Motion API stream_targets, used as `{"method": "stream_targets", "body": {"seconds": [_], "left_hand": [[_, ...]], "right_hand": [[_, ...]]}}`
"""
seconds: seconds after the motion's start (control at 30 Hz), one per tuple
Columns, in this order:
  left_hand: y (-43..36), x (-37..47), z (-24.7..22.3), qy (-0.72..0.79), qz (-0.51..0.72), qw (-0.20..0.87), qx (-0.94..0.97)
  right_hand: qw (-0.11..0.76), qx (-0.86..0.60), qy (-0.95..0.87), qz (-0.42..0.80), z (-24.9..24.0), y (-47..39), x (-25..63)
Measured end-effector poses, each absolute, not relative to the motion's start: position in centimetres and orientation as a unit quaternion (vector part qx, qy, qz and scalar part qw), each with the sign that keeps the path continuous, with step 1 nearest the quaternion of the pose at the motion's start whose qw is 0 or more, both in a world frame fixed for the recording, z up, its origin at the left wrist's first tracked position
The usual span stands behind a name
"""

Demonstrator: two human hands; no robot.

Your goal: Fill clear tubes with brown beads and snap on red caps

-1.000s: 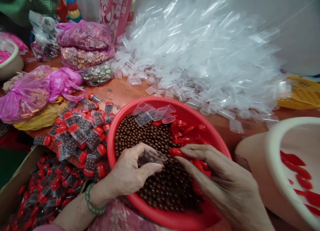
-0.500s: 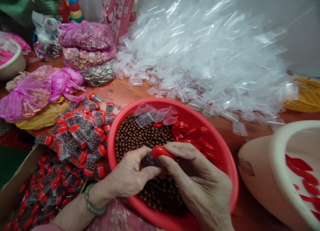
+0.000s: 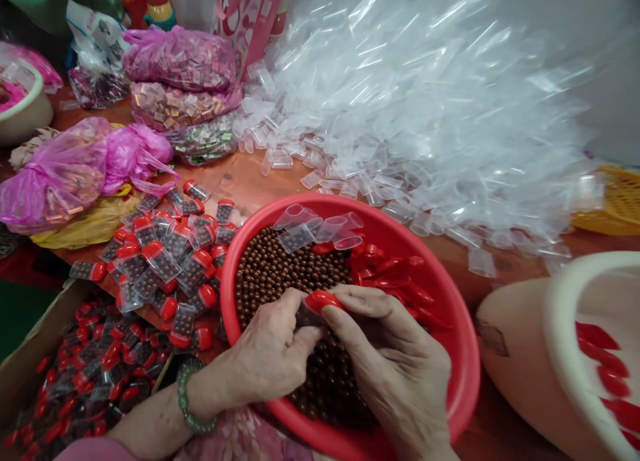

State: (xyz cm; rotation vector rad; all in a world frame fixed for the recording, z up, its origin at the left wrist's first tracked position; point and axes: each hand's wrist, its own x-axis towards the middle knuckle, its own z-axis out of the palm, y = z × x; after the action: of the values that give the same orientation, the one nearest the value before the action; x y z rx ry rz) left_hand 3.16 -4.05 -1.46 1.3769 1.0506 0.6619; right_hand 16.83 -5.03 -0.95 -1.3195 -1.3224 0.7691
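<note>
Over the red basin [image 3: 233, 278], my left hand [image 3: 273, 351] pinches a small clear plastic container [image 3: 306, 316] with dark contents, partly hidden by the fingers. My right hand [image 3: 395, 354] grips the red cap [image 3: 323, 301] at the container's upper end, thumb and fingers pressed on it. Below the hands, brown chocolate balls [image 3: 280, 268] fill the basin's left and front. Loose red caps [image 3: 395, 274] lie along its right side. Several clear empty containers [image 3: 333, 228] rest on the balls at the back.
Filled red-capped containers [image 3: 163, 261] are piled left of the basin, with more in a box [image 3: 30, 341] below. A large heap of clear containers [image 3: 425, 121] covers the back. Pink bags [image 3: 185, 58] stand at the back left. A cream tub [image 3: 530, 334] with red caps is at the right.
The red cap sits closer against the container, and both hands have drawn slightly nearer each other. The view has shifted a little, so the background sits slightly further right.
</note>
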Motion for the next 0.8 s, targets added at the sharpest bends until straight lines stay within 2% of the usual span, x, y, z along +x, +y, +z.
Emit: {"method": "stream_targets", "body": {"seconds": [0.17, 0.3, 0.4, 0.53, 0.8], "left_hand": [[-3.6, 2.9, -1.4, 0.396, 0.316, 0.655, 0.561], [-3.3, 2.8, -1.6, 0.354, 0.327, 0.762, 0.434], [-3.1, 2.9, -1.9, 0.315, 0.326, 0.821, 0.346], [-3.0, 3.1, -2.1, 0.292, 0.370, 0.811, 0.348], [-3.2, 2.8, -2.0, 0.288, 0.366, 0.805, 0.367]], "right_hand": [[0.434, -0.519, -0.713, 0.187, -1.3, -5.1, 18.4], [0.300, -0.451, -0.836, 0.083, -0.8, -4.4, 19.4], [0.243, -0.439, -0.865, 0.011, -0.6, -3.9, 19.2], [0.250, -0.413, -0.873, -0.065, -0.9, -3.2, 18.3], [0.299, -0.359, -0.880, -0.082, -1.1, -2.6, 18.4]]}}
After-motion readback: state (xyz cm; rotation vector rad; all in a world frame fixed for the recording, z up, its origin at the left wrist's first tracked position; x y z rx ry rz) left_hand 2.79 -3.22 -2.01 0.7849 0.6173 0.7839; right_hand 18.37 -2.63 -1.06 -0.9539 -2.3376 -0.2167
